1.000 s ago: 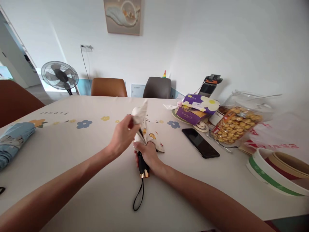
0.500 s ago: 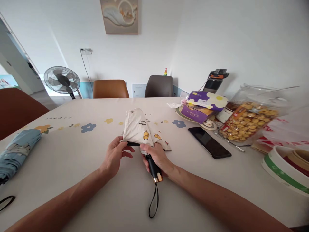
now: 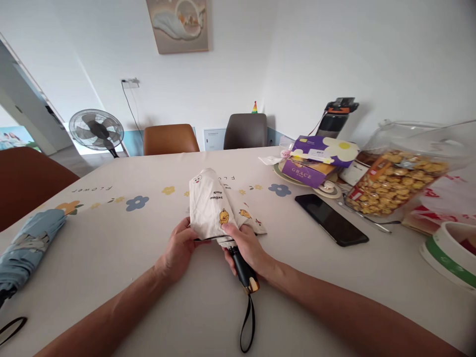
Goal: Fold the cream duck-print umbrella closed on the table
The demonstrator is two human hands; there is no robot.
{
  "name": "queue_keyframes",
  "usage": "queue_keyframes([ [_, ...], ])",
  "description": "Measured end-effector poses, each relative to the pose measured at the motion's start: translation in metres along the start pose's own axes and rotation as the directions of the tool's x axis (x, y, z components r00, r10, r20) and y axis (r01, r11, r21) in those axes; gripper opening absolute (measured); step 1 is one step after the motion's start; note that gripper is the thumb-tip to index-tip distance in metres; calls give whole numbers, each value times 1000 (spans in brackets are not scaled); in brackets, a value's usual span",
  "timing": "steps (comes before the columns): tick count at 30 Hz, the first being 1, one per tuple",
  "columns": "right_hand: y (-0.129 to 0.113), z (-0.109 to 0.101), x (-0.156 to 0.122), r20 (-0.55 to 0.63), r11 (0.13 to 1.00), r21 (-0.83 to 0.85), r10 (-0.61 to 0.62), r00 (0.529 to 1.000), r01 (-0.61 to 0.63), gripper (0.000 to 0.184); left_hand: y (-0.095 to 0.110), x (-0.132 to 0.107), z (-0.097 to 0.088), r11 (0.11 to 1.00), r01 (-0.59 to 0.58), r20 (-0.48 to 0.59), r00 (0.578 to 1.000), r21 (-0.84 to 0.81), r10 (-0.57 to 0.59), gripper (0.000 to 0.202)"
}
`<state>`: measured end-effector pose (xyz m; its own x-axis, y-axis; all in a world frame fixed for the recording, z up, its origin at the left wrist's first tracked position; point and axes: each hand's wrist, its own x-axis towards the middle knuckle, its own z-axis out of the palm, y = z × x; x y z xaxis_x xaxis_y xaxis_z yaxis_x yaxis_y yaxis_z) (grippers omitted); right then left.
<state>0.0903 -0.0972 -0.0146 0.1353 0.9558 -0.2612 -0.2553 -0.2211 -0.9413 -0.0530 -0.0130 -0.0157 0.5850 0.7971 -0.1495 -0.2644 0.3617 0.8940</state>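
A folding umbrella (image 3: 208, 208) with cream cloth, printed yellow ducks and a black edge lies collapsed in front of me, its cloth loose. Its black handle (image 3: 243, 270) with a gold end points toward me, and a black wrist loop hangs from it. My left hand (image 3: 180, 248) pinches the near left corner of the cloth, its other fingers partly hidden underneath. My right hand (image 3: 247, 248) wraps round the umbrella just above the handle, the thumb pressing on the cloth by a printed duck.
At the left lies a folded blue umbrella (image 3: 31, 243). To the right are a black phone (image 3: 330, 219), a purple tissue box (image 3: 323, 151), a clear jar of snacks (image 3: 397, 181) and a white-and-green tape roll (image 3: 451, 255). Chairs stand beyond the table (image 3: 156, 317).
My right thumb has moved up onto the cloth, holding it down. My left hand has drawn the cloth's corner nearer, and its fingers have closed in. The view has shifted slightly.
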Motion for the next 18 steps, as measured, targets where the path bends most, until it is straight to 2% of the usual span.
queue_keyframes([
  [3, 1, 2, -1, -4, 1000, -20, -22, 1000, 22, 40, 8, 1, 2, 996, 64, 79, 995, -58, -59, 31],
  [4, 0, 3, -2, -7, 999, -40, -17, 1000, 17, 40, 10, 4, 2, 997, 64, 74, 995, -50, -60, 32],
  [6, -1, 6, -3, -13, 995, -93, -19, 1000, 18, 39, 14, 11, 1, 1000, 14, -16, 1000, 12, -14, 39],
  [7, -1, 7, -3, -14, 992, -120, -28, 1000, 27, 39, 16, 15, 1, 998, -21, -97, 995, 54, 26, 41],
  [9, -1, 8, -3, -16, 987, -156, -49, 999, 46, 39, 19, 26, 1, 988, -74, -264, 959, 132, 108, 40],
  [11, -1, 8, -3, -29, 986, -162, -46, 999, 41, 40, 19, 38, 3, 973, -106, -373, 911, 204, 177, 35],
  [15, -3, 6, -4, -39, 996, -93, -12, 999, 8, 47, 7, 59, 7, 889, -163, -412, 840, 428, 352, 29],
  [18, -4, 4, -4, -8, 999, -41, -11, 1000, 11, 46, -6, 72, 9, 811, -132, -398, 819, 569, 413, 30],
])
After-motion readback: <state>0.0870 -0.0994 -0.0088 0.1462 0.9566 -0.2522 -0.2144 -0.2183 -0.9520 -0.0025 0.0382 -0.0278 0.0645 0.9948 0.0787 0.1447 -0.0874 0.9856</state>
